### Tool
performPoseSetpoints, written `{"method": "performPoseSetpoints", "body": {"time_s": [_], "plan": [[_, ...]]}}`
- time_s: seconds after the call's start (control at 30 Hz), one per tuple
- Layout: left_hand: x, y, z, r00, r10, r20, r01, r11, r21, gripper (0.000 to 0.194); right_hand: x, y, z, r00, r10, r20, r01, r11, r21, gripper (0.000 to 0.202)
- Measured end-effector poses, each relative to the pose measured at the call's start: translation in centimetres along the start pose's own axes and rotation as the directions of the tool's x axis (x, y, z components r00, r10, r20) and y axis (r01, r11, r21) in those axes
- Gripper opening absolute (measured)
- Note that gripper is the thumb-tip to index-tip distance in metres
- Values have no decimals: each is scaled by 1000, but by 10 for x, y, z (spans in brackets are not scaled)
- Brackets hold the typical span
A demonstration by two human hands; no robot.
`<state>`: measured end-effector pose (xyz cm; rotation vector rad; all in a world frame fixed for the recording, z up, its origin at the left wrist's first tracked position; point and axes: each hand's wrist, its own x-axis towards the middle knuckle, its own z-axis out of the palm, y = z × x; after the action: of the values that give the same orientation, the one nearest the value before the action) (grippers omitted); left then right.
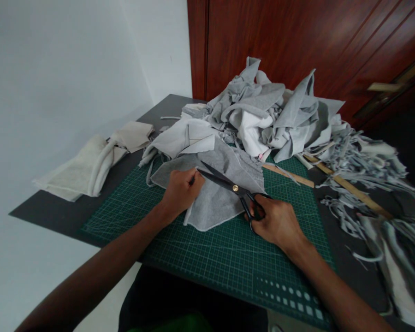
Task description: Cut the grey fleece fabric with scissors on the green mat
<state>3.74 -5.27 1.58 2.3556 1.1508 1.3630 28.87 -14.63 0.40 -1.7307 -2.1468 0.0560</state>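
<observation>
A piece of grey fabric (217,203) lies on the green cutting mat (200,258). My left hand (182,188) is closed in a fist on the fabric's left part, pinching its edge. Black scissors (235,188) with a brass-coloured pivot are in my right hand (275,219), its fingers through the handle loops. Their blades are parted and point left over the fabric, the lower tip close to my left fist. Whether the blades touch the cloth I cannot tell.
Behind the mat rises a heap of grey and white cloth (280,110). Folded cream fabric (79,170) lies at the left. Thin fabric strips (366,157) pile up at the right, beside a wooden ruler (352,191). A shorter wooden strip (290,176) lies on the mat.
</observation>
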Motion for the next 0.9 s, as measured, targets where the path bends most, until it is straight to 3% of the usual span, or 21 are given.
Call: {"method": "performPoseSetpoints", "body": {"time_s": [0.17, 0.3, 0.9], "plan": [[1, 7, -1, 983, -180, 48, 186, 964, -193, 38, -1, -3, 7, 996, 58, 73, -66, 992, 109, 7], [1, 9, -1, 965, -254, 70, 264, 931, -254, 37, -1, -2, 8, 994, 43, 96, -55, 991, 123, 8], [0, 9, -1, 973, -223, 51, 229, 940, -254, 38, -1, 1, 6, 994, -58, 90, 49, 994, 100, 8]]}}
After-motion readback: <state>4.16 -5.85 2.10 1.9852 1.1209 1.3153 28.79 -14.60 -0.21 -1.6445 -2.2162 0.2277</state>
